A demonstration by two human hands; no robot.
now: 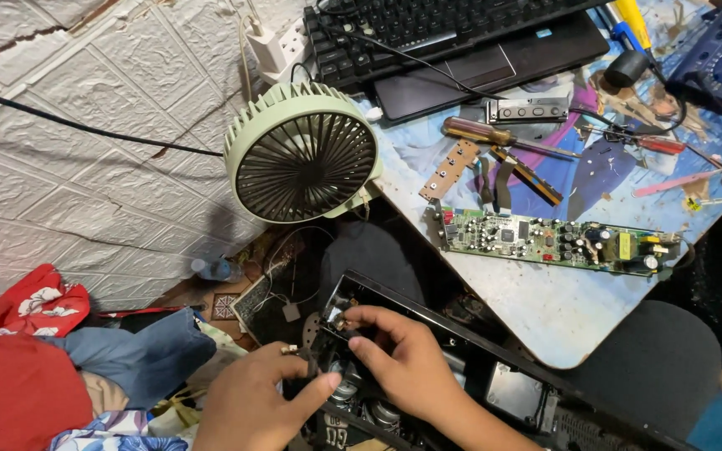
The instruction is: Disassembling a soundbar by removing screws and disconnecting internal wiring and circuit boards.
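A person's 2 bare hands work at the end of a long black device casing (495,367) lying low in front of them, below the table edge. The left hand (252,401) grips the casing's end, thumb pressed against it. The right hand (403,359) pinches a small part inside the casing (346,321) with its fingertips. A green circuit board (553,240) lies on the table (545,305) above, beside a pale green fan (302,154).

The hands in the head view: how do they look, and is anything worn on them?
Both the left hand and the right hand are bare: no gloves, rings, watch or bracelet show. The forearms are uncovered too, with no sleeve in view down to the frame's bottom edge. The fingernails look short and unpainted.
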